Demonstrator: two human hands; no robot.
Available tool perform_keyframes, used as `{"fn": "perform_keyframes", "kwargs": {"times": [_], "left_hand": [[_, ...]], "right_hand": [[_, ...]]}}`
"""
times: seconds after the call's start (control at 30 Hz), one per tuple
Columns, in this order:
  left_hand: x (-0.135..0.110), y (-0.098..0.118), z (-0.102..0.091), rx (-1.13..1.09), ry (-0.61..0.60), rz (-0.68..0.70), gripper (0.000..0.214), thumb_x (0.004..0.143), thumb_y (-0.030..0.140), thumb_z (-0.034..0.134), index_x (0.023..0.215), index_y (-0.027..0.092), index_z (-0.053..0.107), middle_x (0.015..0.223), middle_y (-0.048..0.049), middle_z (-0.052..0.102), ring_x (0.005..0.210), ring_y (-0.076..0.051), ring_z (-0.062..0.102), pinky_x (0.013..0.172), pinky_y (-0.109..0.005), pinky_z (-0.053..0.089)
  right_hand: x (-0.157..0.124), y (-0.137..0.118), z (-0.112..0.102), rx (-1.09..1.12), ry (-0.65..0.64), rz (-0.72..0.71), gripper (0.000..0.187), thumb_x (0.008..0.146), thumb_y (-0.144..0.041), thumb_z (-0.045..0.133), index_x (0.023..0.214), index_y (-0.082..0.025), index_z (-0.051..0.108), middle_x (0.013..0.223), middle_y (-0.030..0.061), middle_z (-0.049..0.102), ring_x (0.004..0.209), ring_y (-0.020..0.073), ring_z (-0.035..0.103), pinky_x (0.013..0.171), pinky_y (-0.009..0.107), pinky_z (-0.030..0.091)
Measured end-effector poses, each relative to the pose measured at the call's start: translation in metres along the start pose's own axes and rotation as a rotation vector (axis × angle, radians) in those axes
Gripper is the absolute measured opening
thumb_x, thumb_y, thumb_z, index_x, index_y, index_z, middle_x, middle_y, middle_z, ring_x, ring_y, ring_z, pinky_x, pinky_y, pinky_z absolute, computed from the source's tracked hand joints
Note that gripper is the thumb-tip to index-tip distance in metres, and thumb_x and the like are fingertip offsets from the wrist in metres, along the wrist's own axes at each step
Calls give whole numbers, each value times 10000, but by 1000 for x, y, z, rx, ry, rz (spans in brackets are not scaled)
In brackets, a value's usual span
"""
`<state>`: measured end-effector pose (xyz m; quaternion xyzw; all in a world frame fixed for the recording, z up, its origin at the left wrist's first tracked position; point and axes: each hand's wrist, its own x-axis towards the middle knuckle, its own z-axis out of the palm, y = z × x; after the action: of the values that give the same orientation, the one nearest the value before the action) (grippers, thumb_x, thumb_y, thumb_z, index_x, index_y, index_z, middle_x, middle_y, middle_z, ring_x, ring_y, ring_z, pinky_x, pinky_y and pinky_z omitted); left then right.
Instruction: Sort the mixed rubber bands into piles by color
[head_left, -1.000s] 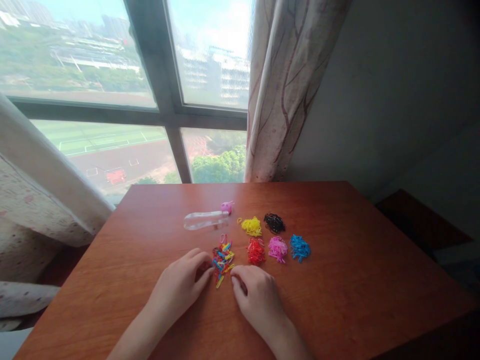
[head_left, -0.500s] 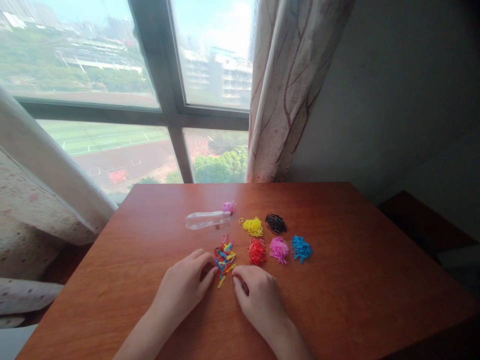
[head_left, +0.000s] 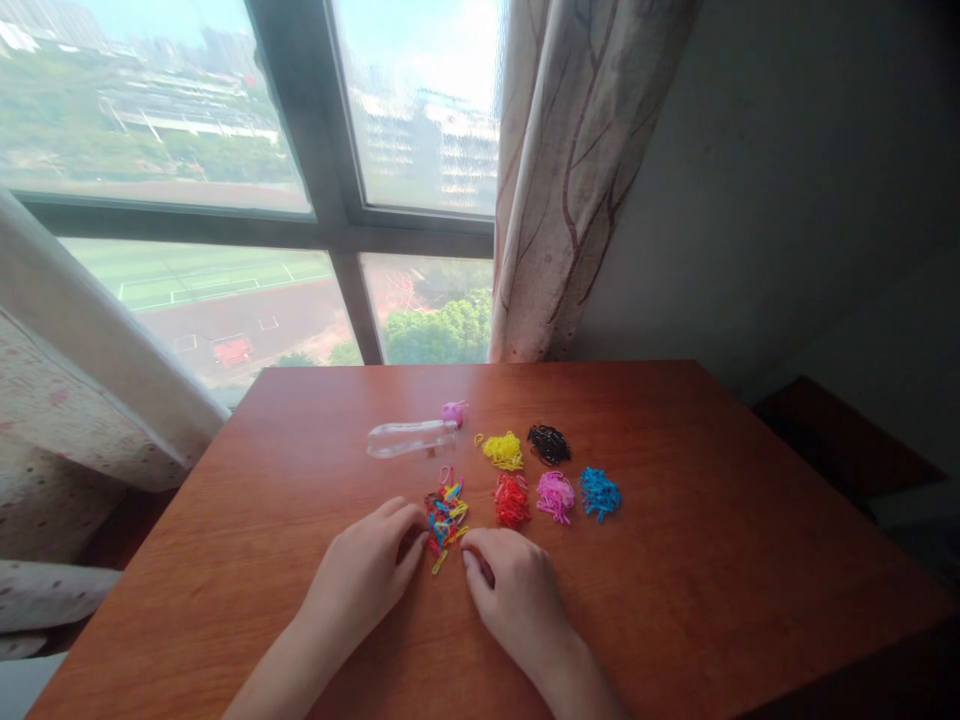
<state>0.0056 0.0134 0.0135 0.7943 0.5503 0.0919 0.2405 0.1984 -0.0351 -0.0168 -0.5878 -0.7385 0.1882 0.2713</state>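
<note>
My left hand point(head_left: 365, 575) lies on the wooden table point(head_left: 712, 560), its fingers curled, the tips touching the left side of a mixed pile of small coloured rubber bands point(head_left: 445, 515). My right hand point(head_left: 514, 590) rests just right of that pile, fingers curled under, and what they hold, if anything, is hidden. Beyond the mixed pile lie sorted heaps: yellow point(head_left: 503, 451), black point(head_left: 548, 444), red point(head_left: 511, 499), pink point(head_left: 556, 496) and blue point(head_left: 598, 493).
A clear plastic bottle point(head_left: 409, 438) lies on its side behind the piles, a pink cap point(head_left: 453, 411) by its mouth. A window and a patterned curtain point(head_left: 570, 180) stand behind the table. A dark lower surface point(head_left: 840, 440) is at the right.
Both hands stay at the mixed pile with hardly any movement; only the view shifts slightly.
</note>
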Motion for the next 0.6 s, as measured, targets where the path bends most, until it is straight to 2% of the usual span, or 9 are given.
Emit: {"fn": "perform_keyframes", "kwargs": {"times": [0.27, 0.4, 0.5, 0.6], "left_hand": [[-2, -4, -3, -97, 22, 50, 143, 879, 205, 489, 891, 236, 628, 897, 2, 636, 750, -147, 585, 680, -232, 404], [-3, 5, -5, -205, -58, 153, 168, 870, 178, 475, 848, 217, 636, 809, 5, 603, 685, -131, 539, 636, -217, 389], [-4, 11, -4, -287, -123, 236, 200, 834, 123, 461, 846, 205, 644, 816, -4, 605, 689, -128, 534, 644, -210, 395], [-4, 13, -3, -314, -130, 248, 224, 803, 95, 459, 850, 197, 653, 825, -14, 612, 710, -133, 540, 660, -209, 400]], "right_hand": [[-1, 1, 0, 31, 22, -18, 177, 856, -103, 539, 908, -233, 647, 805, -9, 675, 756, 160, 609, 686, 242, 367], [-2, 3, 0, 61, 57, -31, 262, 889, -155, 532, 1111, -243, 640, 817, -7, 686, 723, 160, 616, 677, 244, 387], [-1, 3, 0, 85, 50, -68, 338, 900, -167, 525, 1219, -240, 610, 844, 4, 701, 725, 160, 629, 691, 240, 412], [-1, 3, 0, 104, 27, -113, 272, 900, -147, 518, 1108, -245, 664, 875, 14, 710, 787, 161, 649, 747, 233, 433]]}}
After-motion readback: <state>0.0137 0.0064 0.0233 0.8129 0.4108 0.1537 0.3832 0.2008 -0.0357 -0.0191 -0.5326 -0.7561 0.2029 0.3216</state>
